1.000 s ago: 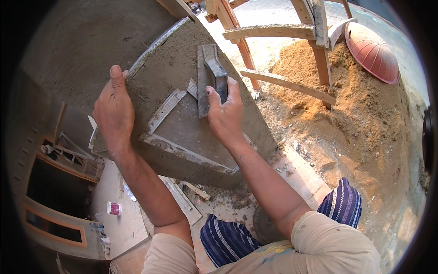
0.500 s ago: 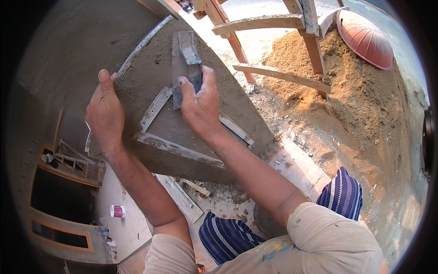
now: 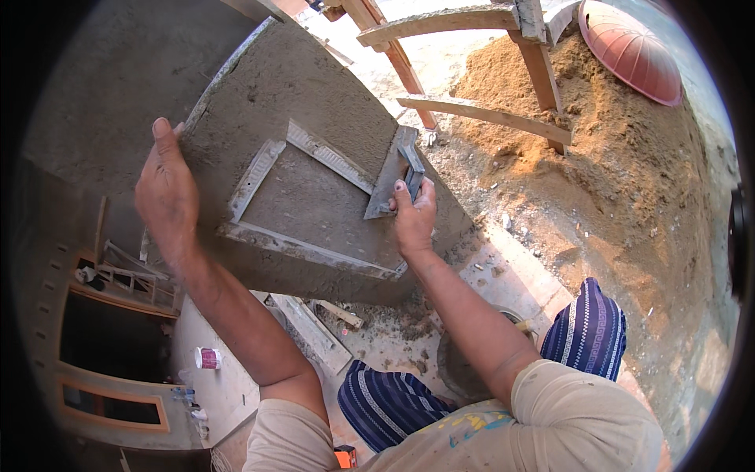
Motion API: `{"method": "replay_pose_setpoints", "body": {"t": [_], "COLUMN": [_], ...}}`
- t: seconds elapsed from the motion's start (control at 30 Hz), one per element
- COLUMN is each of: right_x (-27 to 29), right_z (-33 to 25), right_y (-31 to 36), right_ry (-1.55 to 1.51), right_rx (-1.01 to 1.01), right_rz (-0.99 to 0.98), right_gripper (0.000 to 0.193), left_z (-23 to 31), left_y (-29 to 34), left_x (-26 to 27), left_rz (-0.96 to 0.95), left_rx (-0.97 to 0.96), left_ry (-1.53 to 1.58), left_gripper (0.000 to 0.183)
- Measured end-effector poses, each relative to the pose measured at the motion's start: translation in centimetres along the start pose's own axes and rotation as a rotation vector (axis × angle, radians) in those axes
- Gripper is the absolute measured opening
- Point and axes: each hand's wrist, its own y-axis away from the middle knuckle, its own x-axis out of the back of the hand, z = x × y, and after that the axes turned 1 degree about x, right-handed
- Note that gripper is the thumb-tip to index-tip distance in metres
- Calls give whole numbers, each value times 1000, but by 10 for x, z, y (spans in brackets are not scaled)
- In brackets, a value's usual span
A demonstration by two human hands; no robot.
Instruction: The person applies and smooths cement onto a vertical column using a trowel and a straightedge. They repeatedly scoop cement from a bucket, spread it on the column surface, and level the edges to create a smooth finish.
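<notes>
My right hand [image 3: 415, 216] is closed around the handle of a plastering trowel [image 3: 385, 189]. Its flat blade lies against the wet grey plaster of a thick wall [image 3: 314, 79], near the right end of a recessed panel [image 3: 311, 208]. Pale ridged strips border that panel; one strip [image 3: 330, 160] runs down to the blade. At the wall's left edge is my left hand [image 3: 167, 193], its thumb stretched upward and one fingertip showing beside it. The other fingers are hidden, and I see no tool in that hand. A pale strip [image 3: 228, 67] lines the edge above it.
Wooden posts and crosspieces [image 3: 480, 118] stand beyond the wall, before a sand heap [image 3: 629, 189] bearing an upturned red basin [image 3: 629, 51]. A bucket [image 3: 456, 366] is partly behind my right forearm. Boards [image 3: 314, 334] and a white-and-purple tub [image 3: 208, 359] lie lower left.
My right hand has carried the trowel right and down across the panel, uncovering the strip along its upper side. My left hand has shifted slightly left, staying by the wall's edge.
</notes>
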Motion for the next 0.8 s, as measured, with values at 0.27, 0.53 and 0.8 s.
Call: {"method": "replay_pose_setpoints", "body": {"t": [0.27,0.53,0.8], "right_x": [-4,-44,76], "right_z": [-16,-41,74], "right_y": [6,20,8], "right_ry": [-17,171,-91], "right_rx": [-93,214,-258], "right_rz": [110,-77,369], "right_gripper": [32,45,24], "left_z": [0,-6,5], "left_y": [-1,-2,-2], "left_x": [0,-6,-9], "left_rz": [-6,-31,-11], "left_rx": [-30,-44,-64], "left_ry": [-15,-27,-12], "left_gripper": [79,85,79]}}
